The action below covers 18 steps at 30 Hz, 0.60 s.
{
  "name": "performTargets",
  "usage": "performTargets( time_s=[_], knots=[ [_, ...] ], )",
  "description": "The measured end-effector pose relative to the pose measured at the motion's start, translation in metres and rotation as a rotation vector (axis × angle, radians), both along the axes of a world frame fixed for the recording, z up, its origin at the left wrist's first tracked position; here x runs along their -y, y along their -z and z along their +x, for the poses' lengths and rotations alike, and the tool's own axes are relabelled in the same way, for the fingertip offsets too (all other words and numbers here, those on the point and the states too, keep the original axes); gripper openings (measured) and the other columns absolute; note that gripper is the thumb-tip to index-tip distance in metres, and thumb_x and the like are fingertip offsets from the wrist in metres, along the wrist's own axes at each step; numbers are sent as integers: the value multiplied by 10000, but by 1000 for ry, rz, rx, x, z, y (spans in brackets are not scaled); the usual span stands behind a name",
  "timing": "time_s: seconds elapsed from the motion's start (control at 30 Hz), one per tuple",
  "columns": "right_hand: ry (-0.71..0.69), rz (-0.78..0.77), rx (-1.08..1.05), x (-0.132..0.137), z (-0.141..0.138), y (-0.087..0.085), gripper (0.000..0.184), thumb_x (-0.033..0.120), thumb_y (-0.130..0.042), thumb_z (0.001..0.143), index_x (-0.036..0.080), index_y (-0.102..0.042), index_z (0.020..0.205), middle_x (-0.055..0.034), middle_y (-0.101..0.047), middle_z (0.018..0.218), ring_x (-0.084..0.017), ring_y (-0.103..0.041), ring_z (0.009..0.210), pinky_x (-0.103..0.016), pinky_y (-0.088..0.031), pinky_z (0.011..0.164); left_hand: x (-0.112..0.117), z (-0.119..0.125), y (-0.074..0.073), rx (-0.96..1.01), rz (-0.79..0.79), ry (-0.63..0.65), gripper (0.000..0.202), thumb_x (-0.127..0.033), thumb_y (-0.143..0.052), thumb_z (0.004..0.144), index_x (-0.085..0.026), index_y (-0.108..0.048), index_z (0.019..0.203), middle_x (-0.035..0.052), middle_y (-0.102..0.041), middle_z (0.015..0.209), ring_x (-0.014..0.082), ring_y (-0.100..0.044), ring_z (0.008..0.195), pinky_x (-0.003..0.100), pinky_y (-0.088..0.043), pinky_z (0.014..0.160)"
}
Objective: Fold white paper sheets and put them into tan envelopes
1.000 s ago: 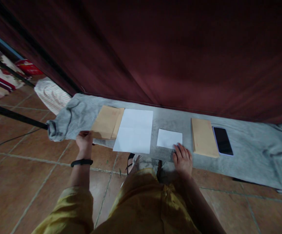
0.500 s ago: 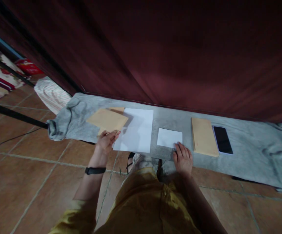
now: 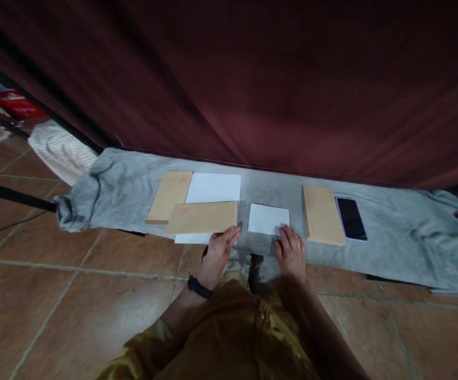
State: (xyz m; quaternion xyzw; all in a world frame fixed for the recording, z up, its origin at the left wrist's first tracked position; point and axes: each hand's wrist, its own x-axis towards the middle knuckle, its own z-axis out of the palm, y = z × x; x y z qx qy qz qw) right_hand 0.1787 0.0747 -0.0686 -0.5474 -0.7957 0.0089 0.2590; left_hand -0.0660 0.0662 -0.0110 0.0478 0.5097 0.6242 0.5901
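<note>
Pinched by its right end in my left hand [image 3: 221,248] is a brown paper envelope [image 3: 203,216], held over a white sheet stack [image 3: 215,186]. To the left lies a stack of brown envelopes [image 3: 172,192], with faint red print at one corner. My right hand [image 3: 291,250] rests with fingers stretched out, fingertips at the lower right corner of a folded white paper [image 3: 268,217]. Right of that hand lies another pile of brown envelopes [image 3: 324,215].
A phone [image 3: 351,218] lies beside the right envelope pile. Grey cloth [image 3: 395,232] covers the long narrow bench. A dark red curtain [image 3: 253,95] hangs behind it. A black metal bar [image 3: 15,195] and a striped cloth [image 3: 60,150] are at the left.
My left hand has moved right with the envelope, which has turned from slanted to nearly level and now covers part of the white sheets. My right hand stays by the folded paper.
</note>
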Motion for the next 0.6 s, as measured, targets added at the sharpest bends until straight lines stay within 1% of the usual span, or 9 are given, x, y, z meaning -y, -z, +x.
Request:
performTargets(
  time_s=[0.07, 0.13, 0.2, 0.27, 0.37, 0.43, 0.53, 0.6],
  knots=[
    [3, -13, -39, 1, 0, -3, 487, 321, -420, 1046, 218, -434, 1521, -128, -494, 1539, -299, -412, 1430, -540, -356, 1158, -1, 2, 1, -1, -13, 26, 279, -233, -912, 561, -159, -715, 743, 86, -777, 784, 267, -763, 928, 396, -566, 948],
    [8, -24, -103, 2, -2, -8, 484, 335, -414, 1046, 221, -439, 1516, -134, -469, 1552, -309, -384, 1448, -560, -359, 1155, -1, 6, 0, -23, -14, 22, 290, -245, -917, 548, -159, -714, 737, 75, -769, 757, 263, -766, 870, 398, -577, 913],
    [0, -50, -190, 3, -7, -14, 469, 343, -402, 1044, 227, -469, 1494, -133, -459, 1554, -307, -377, 1453, -561, -368, 1153, -1, 15, -3, -51, -8, 2, 296, -256, -919, 547, -164, -722, 748, 58, -764, 738, 241, -762, 809, 374, -587, 865],
    [-17, -114, -304, 2, -17, -21, 456, 351, -384, 1040, 232, -513, 1461, -129, -482, 1532, -287, -420, 1429, -539, -388, 1153, 1, 26, -6, -83, 7, -14, 293, -267, -918, 564, -168, -731, 766, 55, -766, 739, 221, -755, 769, 344, -588, 813],
    [-37, -302, -542, 0, -39, -33, 456, 398, -390, 1024, 220, -582, 1398, -129, -579, 1437, -251, -541, 1331, -470, -447, 1129, 6, 43, -10, -140, 60, -9, 308, -304, -913, 593, -174, -737, 811, 72, -781, 803, 211, -745, 729, 325, -585, 732],
    [-13, -446, -726, -3, -57, -40, 445, 441, -425, 1001, 213, -642, 1316, -121, -663, 1332, -252, -617, 1231, -460, -489, 1086, 10, 50, -12, -159, 93, 2, 341, -337, -909, 602, -184, -740, 856, 77, -791, 851, 209, -741, 714, 326, -585, 708],
    [-35, -626, -929, -8, -79, -47, 407, 498, -503, 947, 231, -705, 1179, -85, -731, 1219, -258, -669, 1128, -454, -524, 1037, 16, 53, -12, -156, 121, 29, 353, -372, -899, 620, -207, -753, 897, 66, -798, 873, 212, -743, 727, 330, -584, 723],
    [-55, -703, -992, -11, -90, -50, 356, 497, -548, 904, 241, -722, 1079, -63, -757, 1114, -248, -690, 1026, -420, -550, 969, 18, 52, -10, -159, 140, 36, 354, -386, -896, 625, -220, -758, 907, 53, -797, 876, 212, -745, 746, 332, -580, 736]
  ],
)
